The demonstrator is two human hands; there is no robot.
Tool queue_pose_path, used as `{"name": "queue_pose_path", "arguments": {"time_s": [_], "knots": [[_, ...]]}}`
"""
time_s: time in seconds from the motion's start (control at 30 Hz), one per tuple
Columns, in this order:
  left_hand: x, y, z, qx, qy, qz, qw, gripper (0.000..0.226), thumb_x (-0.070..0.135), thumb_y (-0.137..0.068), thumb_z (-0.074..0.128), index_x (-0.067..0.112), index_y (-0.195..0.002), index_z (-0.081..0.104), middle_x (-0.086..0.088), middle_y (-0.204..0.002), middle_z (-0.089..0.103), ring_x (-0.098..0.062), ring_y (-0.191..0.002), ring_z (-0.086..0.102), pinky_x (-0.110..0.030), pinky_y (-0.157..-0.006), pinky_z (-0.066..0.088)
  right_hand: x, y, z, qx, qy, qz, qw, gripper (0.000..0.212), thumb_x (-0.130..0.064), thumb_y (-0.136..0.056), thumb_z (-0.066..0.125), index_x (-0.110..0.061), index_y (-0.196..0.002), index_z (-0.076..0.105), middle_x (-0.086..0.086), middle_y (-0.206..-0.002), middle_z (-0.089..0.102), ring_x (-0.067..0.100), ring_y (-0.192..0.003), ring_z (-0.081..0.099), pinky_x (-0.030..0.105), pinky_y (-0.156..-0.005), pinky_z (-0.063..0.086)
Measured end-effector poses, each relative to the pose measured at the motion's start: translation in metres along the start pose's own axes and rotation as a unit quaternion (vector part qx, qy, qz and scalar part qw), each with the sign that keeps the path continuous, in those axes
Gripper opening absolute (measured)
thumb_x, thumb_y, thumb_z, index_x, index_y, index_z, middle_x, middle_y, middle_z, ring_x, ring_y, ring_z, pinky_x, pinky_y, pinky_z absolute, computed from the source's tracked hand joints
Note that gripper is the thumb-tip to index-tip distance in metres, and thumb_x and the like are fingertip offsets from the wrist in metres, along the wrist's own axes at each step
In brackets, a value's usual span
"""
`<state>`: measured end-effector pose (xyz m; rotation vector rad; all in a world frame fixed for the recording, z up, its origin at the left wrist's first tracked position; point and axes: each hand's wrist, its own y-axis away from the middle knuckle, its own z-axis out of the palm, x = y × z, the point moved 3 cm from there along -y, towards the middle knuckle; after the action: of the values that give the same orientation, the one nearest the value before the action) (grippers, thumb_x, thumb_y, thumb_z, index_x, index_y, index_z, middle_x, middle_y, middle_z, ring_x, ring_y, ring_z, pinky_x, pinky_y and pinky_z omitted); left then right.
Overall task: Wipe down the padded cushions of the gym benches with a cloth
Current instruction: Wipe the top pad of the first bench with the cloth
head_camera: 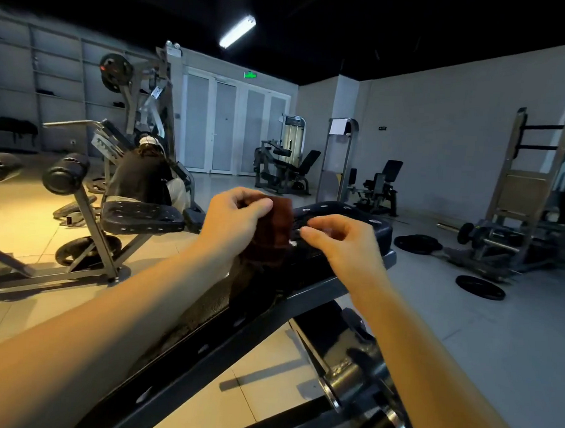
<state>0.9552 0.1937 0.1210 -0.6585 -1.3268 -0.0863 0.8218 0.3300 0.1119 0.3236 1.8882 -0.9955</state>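
A dark reddish-brown cloth (273,233) hangs from my left hand (238,218), which grips its upper edge above the bench. My right hand (342,240) is just to its right with curled fingers; its fingertips seem to pinch a corner of the cloth, though blur makes this unclear. Under both hands lies the black padded cushion (350,214) of a bench with pale dots on it, running from the far end toward me on a dark steel frame (269,318).
A second black padded bench (143,218) stands to the left, with a foam roller pad (65,174). A person sits at a machine behind it. Weight plates (480,286) lie on the floor at right beside a barbell rack. More machines stand along the far wall.
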Motion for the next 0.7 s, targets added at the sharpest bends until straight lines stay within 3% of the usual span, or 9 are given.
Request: {"name": "queue_pose_path", "arguments": {"time_s": [0.1, 0.2, 0.27, 0.33, 0.4, 0.5, 0.6, 0.7], "knots": [[0.005, -0.043, -0.015, -0.003, -0.154, 0.046, 0.987, 0.007, 0.023, -0.100, 0.063, 0.020, -0.104, 0.068, -0.004, -0.103, 0.068, -0.024, -0.099, 0.066, -0.045, -0.091, 0.056, 0.024, -0.004, -0.038, 0.118, 0.134, -0.024, 0.984, 0.024, -0.019, -0.093, 0.073, -0.017, -0.116, 0.070, -0.001, -0.094, 0.064, -0.003, -0.073, 0.059, 0.013, -0.070, 0.051], [-0.006, -0.069, -0.005, -0.093, -0.319, 0.068, 0.941, 0.010, 0.026, -0.103, 0.058, 0.021, -0.108, 0.064, -0.001, -0.108, 0.064, -0.022, -0.102, 0.060, -0.034, -0.080, 0.047, 0.049, -0.012, -0.063, 0.200, 0.245, -0.027, 0.948, 0.045, -0.026, -0.097, 0.067, -0.015, -0.139, 0.055, 0.004, -0.132, 0.049, 0.013, -0.110, 0.057, 0.033, -0.095, 0.052], [-0.020, -0.072, 0.012, -0.159, -0.385, 0.074, 0.906, 0.010, 0.027, -0.105, 0.053, 0.022, -0.111, 0.060, -0.001, -0.112, 0.062, -0.020, -0.101, 0.058, -0.032, -0.082, 0.042, 0.065, -0.020, -0.066, 0.206, 0.273, 0.003, 0.940, 0.066, -0.037, -0.098, 0.065, -0.013, -0.153, 0.038, 0.008, -0.153, 0.034, 0.027, -0.137, 0.040, 0.046, -0.111, 0.041], [-0.033, -0.072, 0.022, -0.189, -0.423, 0.082, 0.882, 0.012, 0.027, -0.107, 0.048, 0.020, -0.114, 0.055, -0.002, -0.110, 0.062, -0.020, -0.099, 0.058, -0.033, -0.080, 0.042, 0.077, -0.029, -0.061, 0.199, 0.228, 0.037, 0.952, 0.079, -0.046, -0.099, 0.060, -0.014, -0.160, 0.021, 0.008, -0.164, 0.020, 0.028, -0.149, 0.026, 0.050, -0.119, 0.032], [-0.038, -0.070, 0.022, -0.184, -0.432, 0.106, 0.877, 0.013, 0.029, -0.108, 0.048, 0.019, -0.114, 0.053, -0.002, -0.104, 0.063, -0.021, -0.097, 0.060, -0.035, -0.079, 0.044, 0.087, -0.034, -0.051, 0.203, 0.127, 0.056, 0.969, 0.076, -0.046, -0.103, 0.052, -0.017, -0.162, 0.014, 0.003, -0.169, 0.015, 0.023, -0.154, 0.018, 0.047, -0.124, 0.024], [-0.038, -0.063, 0.021, -0.187, -0.452, 0.146, 0.860, 0.016, 0.032, -0.107, 0.048, 0.019, -0.116, 0.049, 0.001, -0.099, 0.061, -0.022, -0.093, 0.059, -0.036, -0.075, 0.045, 0.096, -0.037, -0.039, 0.253, 0.042, 0.061, 0.965, 0.059, -0.039, -0.109, 0.040, -0.018, -0.162, 0.022, -0.001, -0.167, 0.025, 0.017, -0.153, 0.022, 0.040, -0.125, 0.022], [-0.030, -0.046, 0.033, -0.235, -0.425, 0.188, 0.854, 0.017, 0.035, -0.106, 0.051, 0.023, -0.119, 0.050, 0.006, -0.096, 0.061, -0.015, -0.086, 0.061, -0.030, -0.070, 0.049, 0.096, -0.041, -0.041, 0.278, 0.034, 0.051, 0.959, 0.052, -0.038, -0.110, 0.036, -0.017, -0.158, 0.033, 0.000, -0.161, 0.037, 0.017, -0.149, 0.032, 0.039, -0.123, 0.028], [-0.024, -0.032, 0.044, -0.255, -0.404, 0.275, 0.834, 0.024, 0.038, -0.102, 0.057, 0.026, -0.122, 0.055, 0.013, -0.103, 0.059, -0.008, -0.091, 0.055, -0.022, -0.075, 0.043, 0.099, -0.043, -0.045, 0.272, 0.040, 0.048, 0.960, 0.052, -0.039, -0.110, 0.037, -0.018, -0.157, 0.034, -0.002, -0.161, 0.038, 0.015, -0.148, 0.032, 0.037, -0.122, 0.028]]}}
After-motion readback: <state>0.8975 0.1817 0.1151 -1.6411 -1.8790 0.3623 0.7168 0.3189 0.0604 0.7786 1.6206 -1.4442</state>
